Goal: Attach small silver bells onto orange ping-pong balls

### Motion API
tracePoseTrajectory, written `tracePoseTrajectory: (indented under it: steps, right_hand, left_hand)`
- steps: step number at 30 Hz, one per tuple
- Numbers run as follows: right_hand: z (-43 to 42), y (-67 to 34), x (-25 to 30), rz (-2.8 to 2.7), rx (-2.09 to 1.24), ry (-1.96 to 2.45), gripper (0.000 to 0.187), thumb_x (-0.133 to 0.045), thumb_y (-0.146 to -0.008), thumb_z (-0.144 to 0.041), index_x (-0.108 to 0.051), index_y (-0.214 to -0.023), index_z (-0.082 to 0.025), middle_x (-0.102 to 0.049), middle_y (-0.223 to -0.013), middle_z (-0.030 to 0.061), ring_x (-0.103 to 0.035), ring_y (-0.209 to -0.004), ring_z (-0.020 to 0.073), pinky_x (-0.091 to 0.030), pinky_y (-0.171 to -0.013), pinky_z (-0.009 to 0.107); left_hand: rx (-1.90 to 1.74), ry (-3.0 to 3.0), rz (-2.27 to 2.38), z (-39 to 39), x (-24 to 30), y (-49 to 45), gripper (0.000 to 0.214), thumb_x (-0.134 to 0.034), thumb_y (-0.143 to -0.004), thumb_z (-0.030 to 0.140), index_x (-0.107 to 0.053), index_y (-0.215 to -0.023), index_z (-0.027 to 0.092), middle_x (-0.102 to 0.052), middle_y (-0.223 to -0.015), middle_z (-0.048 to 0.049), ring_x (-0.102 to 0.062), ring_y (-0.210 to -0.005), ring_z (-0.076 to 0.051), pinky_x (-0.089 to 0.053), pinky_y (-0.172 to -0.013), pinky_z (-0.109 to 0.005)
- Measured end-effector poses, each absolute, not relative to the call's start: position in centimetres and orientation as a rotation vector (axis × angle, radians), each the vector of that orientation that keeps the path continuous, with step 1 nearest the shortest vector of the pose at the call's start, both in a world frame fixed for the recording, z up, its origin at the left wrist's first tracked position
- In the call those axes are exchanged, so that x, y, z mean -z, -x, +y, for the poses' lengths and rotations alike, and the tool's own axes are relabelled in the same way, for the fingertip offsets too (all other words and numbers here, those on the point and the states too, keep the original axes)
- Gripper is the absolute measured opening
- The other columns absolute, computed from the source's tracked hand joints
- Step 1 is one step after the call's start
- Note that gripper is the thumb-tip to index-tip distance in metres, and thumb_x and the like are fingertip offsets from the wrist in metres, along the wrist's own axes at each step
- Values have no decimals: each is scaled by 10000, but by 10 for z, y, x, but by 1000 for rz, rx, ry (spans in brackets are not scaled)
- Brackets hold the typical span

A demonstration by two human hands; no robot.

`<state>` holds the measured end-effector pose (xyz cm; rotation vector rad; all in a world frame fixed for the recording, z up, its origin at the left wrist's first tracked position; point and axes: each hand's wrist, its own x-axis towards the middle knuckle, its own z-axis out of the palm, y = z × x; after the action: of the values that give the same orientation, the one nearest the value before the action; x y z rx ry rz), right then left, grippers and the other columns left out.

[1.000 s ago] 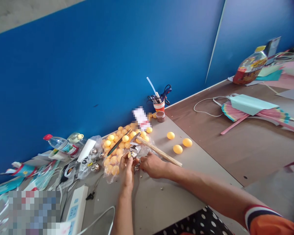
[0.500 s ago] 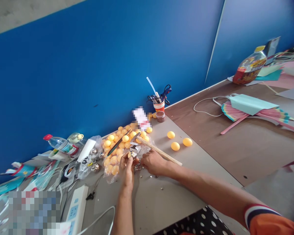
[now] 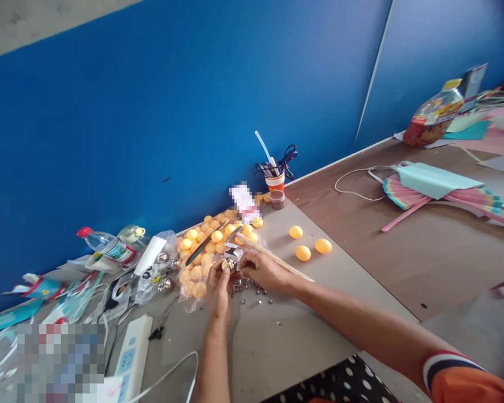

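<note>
In my left hand (image 3: pixel 219 294) is a yellow ping-pong ball (image 3: pixel 229 265), partly covered with shiny silvery studs. My right hand (image 3: pixel 262 268) is beside the ball, its fingers pinched at the ball's right side; whatever is between the fingertips is too small to make out. Small shiny studs (image 3: pixel 258 290) lie scattered on the table just below both hands. Behind my hands, a clear plastic bag of plain yellow balls (image 3: pixel 196 272) spreads over the table, with scissors or a dark blade-like tool (image 3: pixel 205 243) and a wooden stick (image 3: pixel 277 258) on top.
Three loose yellow balls (image 3: pixel 303 253) lie to the right. A paper cup (image 3: pixel 275 182) of tools stands by the wall, behind a small round tub (image 3: pixel 277 200). Finished-looking silvery balls (image 3: pixel 165 285), a bottle (image 3: pixel 109 246) and a power strip (image 3: pixel 133 347) sit on the left.
My right hand has risen from the loose studs to the side of the ball, uncovering more studs on the table. My left hand keeps its hold on the ball.
</note>
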<state>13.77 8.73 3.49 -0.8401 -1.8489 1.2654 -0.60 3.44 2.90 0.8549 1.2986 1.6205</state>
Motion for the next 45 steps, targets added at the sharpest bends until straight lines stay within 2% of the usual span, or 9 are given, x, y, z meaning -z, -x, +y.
tracePoseTrajectory:
  steps: [5, 9, 12, 15, 21, 25, 38, 45]
  right_hand:
    - [89, -137, -37, -1690, -1564, 708, 66, -575, -762, -187, -628, -742, -154, -612, -701, -7, -550, -655, 127, -449, -649, 252]
    - [86, -138, -46, -1597, -1737, 694, 122, -558, -765, -153, -669, -815, -157, -634, -711, -2, -556, -618, 120, -453, -607, 245]
    - [85, -138, -50, -1549, -1734, 779, 119, -549, -752, -123, -638, -821, -163, -575, -634, -29, -471, -513, 92, -380, -502, 220]
    - [85, -138, -50, -1520, -1685, 855, 62, -551, -747, -122, -587, -775, -163, -518, -587, -47, -432, -491, 87, -351, -487, 220]
    - [88, -138, -43, -1592, -1474, 775, 27, -586, -725, -139, -603, -720, -159, -593, -797, 11, -553, -755, 146, -444, -728, 278]
    - [89, -136, -36, -1596, -1467, 702, 24, -601, -735, -161, -625, -734, -163, -595, -841, 24, -563, -803, 164, -445, -781, 301]
    - [90, -136, -34, -1543, -1578, 760, 38, -603, -740, -164, -619, -706, -161, -594, -757, 14, -548, -685, 144, -444, -669, 282]
    - [89, -142, -44, -1558, -1677, 672, 72, -611, -750, -196, -602, -690, -157, -585, -751, 11, -553, -680, 135, -446, -673, 276]
  left_hand:
    - [-1612, -842, 1271, 33, -29, 5, 392, -758, -679, 439, -620, -971, 215, -669, -904, -22, -649, -775, -179, -536, -688, -315]
    - [-1603, -846, 1265, 33, -29, 6, 396, -761, -683, 435, -617, -975, 210, -663, -908, -20, -651, -754, -170, -534, -681, -307]
    - [-1603, -838, 1285, 33, -28, 5, 408, -761, -682, 440, -615, -987, 213, -666, -901, -17, -652, -738, -170, -533, -676, -309]
    - [-1586, -849, 1308, 32, -27, 5, 412, -765, -678, 438, -619, -992, 215, -673, -914, -22, -654, -741, -172, -537, -692, -317]
    - [-1549, -899, 1293, 31, -23, 8, 392, -752, -712, 417, -620, -1013, 203, -668, -950, -33, -653, -782, -171, -546, -729, -321]
    - [-1538, -900, 1296, 31, -22, 8, 386, -740, -728, 419, -614, -1026, 207, -666, -970, -36, -652, -808, -174, -547, -743, -320]
    - [-1514, -941, 1293, 31, -17, 8, 374, -733, -742, 405, -606, -1034, 209, -654, -1010, -40, -642, -909, -199, -545, -802, -355]
    - [-1514, -941, 1298, 29, -20, 6, 387, -734, -739, 409, -603, -1036, 197, -663, -1016, -52, -651, -908, -202, -545, -793, -347]
